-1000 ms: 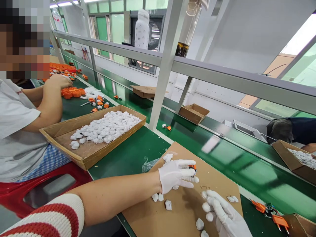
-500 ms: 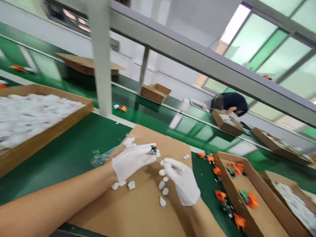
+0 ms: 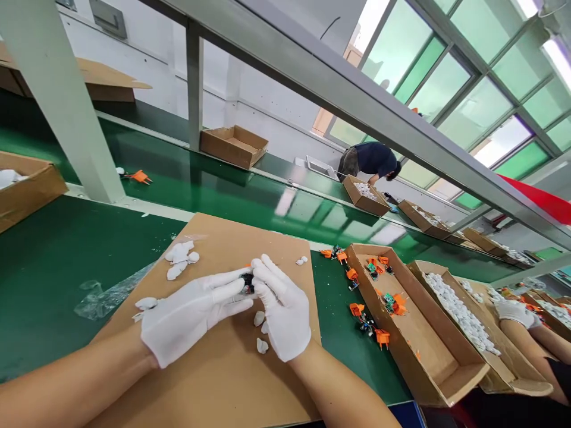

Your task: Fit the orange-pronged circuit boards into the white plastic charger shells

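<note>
Both of my hands wear white gloves and meet above a cardboard sheet [image 3: 232, 380]. My left hand [image 3: 191, 315] pinches a small black electronic part [image 3: 247, 285] with a bit of orange above it, its fingers stretched long. From the other side, the bent fingers of my right hand [image 3: 283, 312] close on the same part and cover its right end; anything else inside them is hidden. Small white plastic pieces [image 3: 262, 345] lie on the cardboard under my right hand. More white pieces [image 3: 178, 259] form a little pile beyond my left hand.
Orange plug parts with wires [image 3: 382, 338] lie right of the cardboard, beside a long cardboard tray [image 3: 439, 351] holding several more. Another tray contains white pieces [image 3: 459, 309]. A co-worker's gloved hands [image 3: 513, 312] are at far right. A metal post [image 3: 66, 101] stands left, near crumpled plastic film [image 3: 111, 294].
My view has swung right, bringing the far-right trays and a co-worker's hands into sight. My hands, apart before, have come together at the small black part.
</note>
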The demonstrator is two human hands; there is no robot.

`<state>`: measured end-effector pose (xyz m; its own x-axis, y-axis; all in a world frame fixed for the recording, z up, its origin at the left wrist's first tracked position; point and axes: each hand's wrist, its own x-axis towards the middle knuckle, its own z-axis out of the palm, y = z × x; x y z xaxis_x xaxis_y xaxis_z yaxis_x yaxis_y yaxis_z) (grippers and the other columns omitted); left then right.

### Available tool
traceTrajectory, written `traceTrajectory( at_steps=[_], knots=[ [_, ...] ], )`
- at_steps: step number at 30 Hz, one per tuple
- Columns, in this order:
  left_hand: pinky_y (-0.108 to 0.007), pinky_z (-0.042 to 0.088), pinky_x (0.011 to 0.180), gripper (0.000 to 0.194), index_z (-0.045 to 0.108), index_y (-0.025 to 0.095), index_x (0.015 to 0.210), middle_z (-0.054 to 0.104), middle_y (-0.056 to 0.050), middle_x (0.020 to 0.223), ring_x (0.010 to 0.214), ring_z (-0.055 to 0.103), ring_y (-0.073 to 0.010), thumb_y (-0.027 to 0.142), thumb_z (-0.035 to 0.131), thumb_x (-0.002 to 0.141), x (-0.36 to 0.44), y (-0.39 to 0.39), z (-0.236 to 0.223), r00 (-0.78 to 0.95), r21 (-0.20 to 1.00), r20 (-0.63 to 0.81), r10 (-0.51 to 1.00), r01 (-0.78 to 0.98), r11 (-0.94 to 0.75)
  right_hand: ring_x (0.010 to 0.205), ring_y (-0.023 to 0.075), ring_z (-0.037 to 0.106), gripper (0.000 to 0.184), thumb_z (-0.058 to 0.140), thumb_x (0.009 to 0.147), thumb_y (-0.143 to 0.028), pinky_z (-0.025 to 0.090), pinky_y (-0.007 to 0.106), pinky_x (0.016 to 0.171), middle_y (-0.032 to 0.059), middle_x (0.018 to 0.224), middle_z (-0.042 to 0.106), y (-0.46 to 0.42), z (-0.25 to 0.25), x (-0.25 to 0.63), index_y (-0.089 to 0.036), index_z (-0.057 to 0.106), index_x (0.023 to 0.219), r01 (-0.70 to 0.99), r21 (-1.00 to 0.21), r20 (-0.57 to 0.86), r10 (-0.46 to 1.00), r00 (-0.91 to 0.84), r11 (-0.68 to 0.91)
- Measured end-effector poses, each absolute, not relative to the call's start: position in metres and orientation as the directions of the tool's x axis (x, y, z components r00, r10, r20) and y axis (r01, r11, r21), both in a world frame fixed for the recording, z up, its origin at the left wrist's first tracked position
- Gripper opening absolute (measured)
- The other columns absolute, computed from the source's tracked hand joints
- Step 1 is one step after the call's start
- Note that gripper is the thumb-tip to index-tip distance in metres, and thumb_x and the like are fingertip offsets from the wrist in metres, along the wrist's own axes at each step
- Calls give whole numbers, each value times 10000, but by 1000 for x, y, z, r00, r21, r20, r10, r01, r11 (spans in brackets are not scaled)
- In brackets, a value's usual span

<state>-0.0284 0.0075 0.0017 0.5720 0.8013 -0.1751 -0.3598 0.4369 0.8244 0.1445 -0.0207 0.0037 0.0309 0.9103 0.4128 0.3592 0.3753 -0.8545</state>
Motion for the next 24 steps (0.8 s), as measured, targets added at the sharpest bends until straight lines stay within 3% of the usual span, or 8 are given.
traceTrajectory(
  at_steps=[3,6,10,14,16,19,21,24],
  knots=[
    [-425,489,1136,379,708,187,1248,659,-104,1367,1328,566,-310,315,704,891,-26,4,8,575,815,-150,804,-389,430,1114,240,700,302,485,1031,-342,565,401,991,31,1033,780,-19,6,146,-331,763,1148,511,-660,581,806,-117,550],
    [-394,529,1102,294,753,212,1146,632,-70,1408,1350,543,-299,365,706,899,-25,0,12,585,813,-127,801,-401,422,1045,233,722,360,409,1050,-307,585,386,928,41,933,778,-18,8,144,-319,765,1110,599,-510,646,734,-207,618],
    [-371,540,1088,274,779,261,1069,657,-39,1375,1354,541,-301,389,778,826,-25,1,13,568,819,-136,811,-397,415,1038,240,740,315,470,1033,-327,548,440,1029,18,934,793,-19,-1,135,-337,772,1119,628,-615,596,803,-25,476],
    [-362,540,1087,334,784,265,1043,681,-36,1341,1331,564,-310,382,850,737,-26,4,11,553,834,-168,816,-362,416,1224,292,667,314,524,1009,-393,436,552,1152,17,1113,784,-26,-9,132,-359,720,1253,641,-729,417,899,136,241],
    [-361,541,1086,346,777,270,1072,670,-31,1360,1342,556,-305,395,837,754,-26,3,12,556,833,-154,817,-372,410,1354,292,562,386,460,1036,-402,362,581,1199,31,1289,714,-30,-8,133,-348,625,1381,649,-702,430,901,59,293],
    [-356,520,1109,336,750,281,1160,654,-27,1384,1368,535,-278,413,750,851,-26,0,16,582,826,-125,803,-388,409,1499,274,351,505,321,1076,-381,268,603,1238,56,1547,491,-35,-8,136,-301,347,1574,640,-588,537,830,-147,494],
    [-362,504,1123,326,737,283,1189,649,-29,1389,1369,533,-269,410,707,890,-25,-2,18,595,831,-123,795,-377,410,1535,267,256,543,279,1084,-352,231,618,1247,58,1622,372,-37,-13,135,-295,195,1617,651,-517,579,788,-211,555],
    [-388,497,1121,302,750,286,1147,638,-34,1397,1363,531,-290,399,718,869,-25,-1,16,592,857,-118,797,-345,383,1557,271,177,559,262,1086,-313,204,634,1252,60,1656,299,-36,-24,130,-292,128,1628,709,-459,593,779,-203,535]
  ],
)
